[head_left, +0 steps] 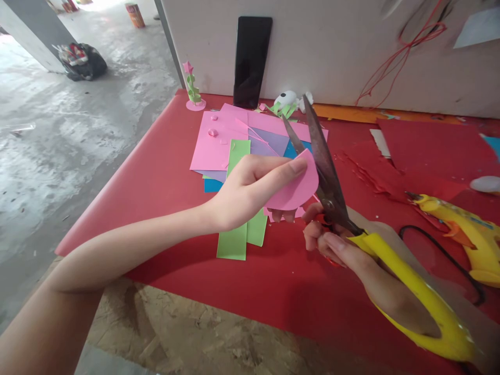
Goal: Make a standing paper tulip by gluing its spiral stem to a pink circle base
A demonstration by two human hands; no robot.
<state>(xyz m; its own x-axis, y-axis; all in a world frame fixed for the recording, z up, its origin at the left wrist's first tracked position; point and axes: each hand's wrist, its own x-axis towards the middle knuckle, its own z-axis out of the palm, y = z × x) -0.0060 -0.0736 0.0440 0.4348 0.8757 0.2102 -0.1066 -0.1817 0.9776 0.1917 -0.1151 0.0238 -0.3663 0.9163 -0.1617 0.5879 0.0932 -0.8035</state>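
My left hand (250,190) pinches a pink paper piece (297,190) with a rounded edge, holding it above the red table cover (164,182). My right hand (351,260) grips large yellow-handled scissors (332,177). Their blades are spread apart and point up and away, with the pink piece's right edge at the blades. Green paper strips (240,229) lie under my left hand. Beyond them lies a stack of pink, purple and blue paper sheets (226,138).
A yellow glue gun (464,229) with a black cord lies at the right, near red paper scraps (375,172). A black phone (250,60) leans against the back wall beside a small green-and-pink paper flower (193,88). The table's wooden edge is at the bottom.
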